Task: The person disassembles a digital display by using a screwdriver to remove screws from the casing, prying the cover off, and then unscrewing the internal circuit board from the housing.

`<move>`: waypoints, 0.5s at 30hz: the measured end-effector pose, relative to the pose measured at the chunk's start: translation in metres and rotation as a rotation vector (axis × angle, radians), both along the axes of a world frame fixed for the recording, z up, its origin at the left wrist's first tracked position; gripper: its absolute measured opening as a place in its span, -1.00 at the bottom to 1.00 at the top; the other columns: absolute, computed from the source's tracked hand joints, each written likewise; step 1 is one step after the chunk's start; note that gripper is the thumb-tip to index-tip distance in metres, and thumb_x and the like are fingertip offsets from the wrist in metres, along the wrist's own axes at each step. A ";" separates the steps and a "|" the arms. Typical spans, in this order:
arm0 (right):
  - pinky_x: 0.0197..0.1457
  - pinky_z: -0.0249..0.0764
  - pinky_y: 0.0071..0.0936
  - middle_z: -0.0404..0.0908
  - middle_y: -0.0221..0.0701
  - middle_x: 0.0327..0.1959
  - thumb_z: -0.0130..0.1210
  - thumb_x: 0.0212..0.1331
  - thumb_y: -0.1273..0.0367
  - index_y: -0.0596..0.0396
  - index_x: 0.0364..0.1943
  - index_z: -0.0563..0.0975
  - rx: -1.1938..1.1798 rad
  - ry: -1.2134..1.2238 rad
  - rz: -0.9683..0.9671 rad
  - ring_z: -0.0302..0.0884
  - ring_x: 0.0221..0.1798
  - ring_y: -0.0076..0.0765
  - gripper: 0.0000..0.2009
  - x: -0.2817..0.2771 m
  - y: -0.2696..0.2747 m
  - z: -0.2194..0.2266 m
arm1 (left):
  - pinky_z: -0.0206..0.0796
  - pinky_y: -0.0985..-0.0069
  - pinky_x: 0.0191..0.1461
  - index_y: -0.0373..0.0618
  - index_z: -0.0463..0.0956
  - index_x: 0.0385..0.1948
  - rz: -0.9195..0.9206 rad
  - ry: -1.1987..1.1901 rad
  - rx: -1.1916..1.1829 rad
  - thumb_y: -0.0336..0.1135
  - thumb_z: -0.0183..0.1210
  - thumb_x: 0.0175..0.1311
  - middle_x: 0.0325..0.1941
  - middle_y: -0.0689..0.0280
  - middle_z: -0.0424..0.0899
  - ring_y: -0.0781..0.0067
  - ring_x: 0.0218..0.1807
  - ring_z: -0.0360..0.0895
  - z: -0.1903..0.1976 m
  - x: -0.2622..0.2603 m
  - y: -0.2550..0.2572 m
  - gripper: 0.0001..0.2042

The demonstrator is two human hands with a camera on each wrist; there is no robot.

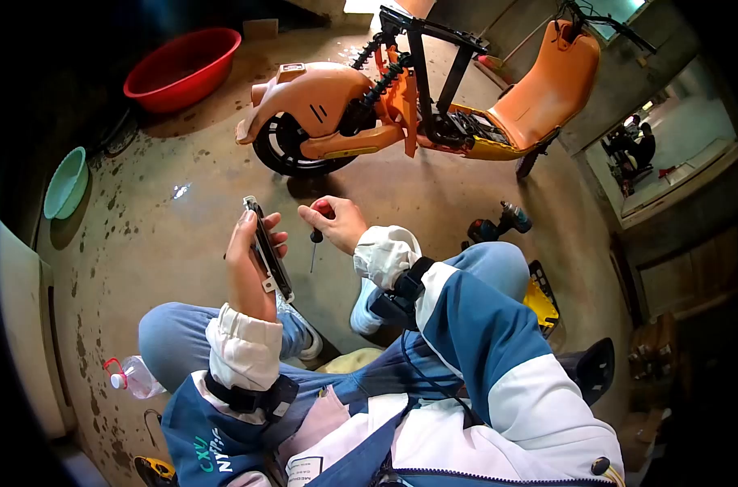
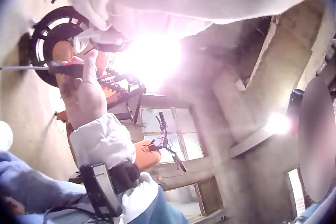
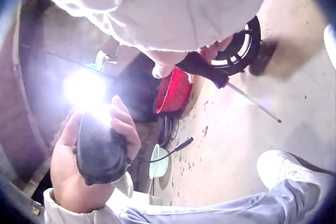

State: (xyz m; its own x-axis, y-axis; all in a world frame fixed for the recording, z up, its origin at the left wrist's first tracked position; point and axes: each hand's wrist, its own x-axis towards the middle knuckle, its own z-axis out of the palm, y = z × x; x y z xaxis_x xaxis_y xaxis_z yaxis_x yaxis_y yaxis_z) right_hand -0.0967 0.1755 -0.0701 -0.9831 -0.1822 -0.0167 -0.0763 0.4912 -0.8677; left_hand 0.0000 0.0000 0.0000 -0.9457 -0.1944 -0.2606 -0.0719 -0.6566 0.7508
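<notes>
In the head view, my left hand [image 1: 241,247] holds up a long black housing [image 1: 271,258] with silver metal edging and a small bracket at its lower end. The right wrist view shows its rounded black back [image 3: 101,153] between thumb and fingers, and a cable [image 3: 170,153] with a plug hanging beside it. To the right of it, my right hand [image 1: 345,221] grips a screwdriver [image 1: 316,236] by its red and black handle. The screwdriver's thin shaft [image 3: 253,103] points down toward the floor, its tip apart from the housing.
An orange electric scooter [image 1: 324,101] without a seat stands ahead. A red basin [image 1: 178,97] and a pale green basin [image 1: 67,185] are at the left. A cordless drill [image 1: 511,221] and a yellow-black case [image 1: 539,300] lie by the right knee, a plastic bottle [image 1: 144,380] by the left.
</notes>
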 end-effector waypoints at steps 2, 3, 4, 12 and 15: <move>-0.08 0.56 -0.29 0.74 -0.19 -0.34 0.25 0.21 -0.11 0.16 -0.24 0.67 -0.006 0.011 -0.003 0.69 -0.27 -0.18 -0.47 -0.007 0.002 0.000 | 0.48 0.50 -0.10 -0.10 0.48 -0.03 0.004 0.029 0.026 -0.09 0.09 0.45 -0.09 0.20 0.72 0.44 -0.23 0.62 -0.003 -0.008 0.002 -0.71; -0.08 0.56 -0.29 0.74 -0.19 -0.34 0.25 0.21 -0.11 0.16 -0.24 0.67 -0.018 -0.016 -0.005 0.69 -0.27 -0.18 -0.47 0.015 -0.006 0.000 | 0.48 0.50 -0.10 -0.10 0.48 -0.03 0.002 0.002 0.013 -0.09 0.09 0.45 -0.09 0.20 0.72 0.44 -0.23 0.62 0.002 0.010 -0.005 -0.71; -0.08 0.56 -0.29 0.74 -0.20 -0.34 0.26 0.20 -0.11 0.17 -0.24 0.67 -0.008 -0.029 0.001 0.69 -0.27 -0.19 -0.47 0.023 -0.007 -0.001 | 0.48 0.50 -0.11 -0.09 0.48 -0.03 0.000 -0.012 0.008 -0.09 0.09 0.45 -0.09 0.21 0.71 0.44 -0.23 0.62 0.002 0.016 -0.007 -0.71; -0.07 0.56 -0.31 0.74 -0.23 -0.31 0.27 0.20 -0.09 0.18 -0.21 0.68 0.011 -0.054 0.002 0.69 -0.25 -0.24 -0.47 0.025 0.002 -0.009 | 0.49 0.49 -0.15 -0.09 0.49 -0.08 0.004 -0.013 0.037 -0.09 0.11 0.44 -0.12 0.20 0.72 0.44 -0.25 0.63 -0.005 0.010 -0.005 -0.73; -0.07 0.56 -0.33 0.74 -0.24 -0.31 0.28 0.20 -0.09 0.19 -0.20 0.67 0.017 -0.078 0.008 0.68 -0.25 -0.27 -0.47 0.025 0.003 -0.010 | 0.48 0.49 -0.15 -0.09 0.49 -0.08 0.010 -0.014 0.015 -0.10 0.11 0.44 -0.10 0.20 0.71 0.45 -0.25 0.63 -0.002 0.007 -0.005 -0.73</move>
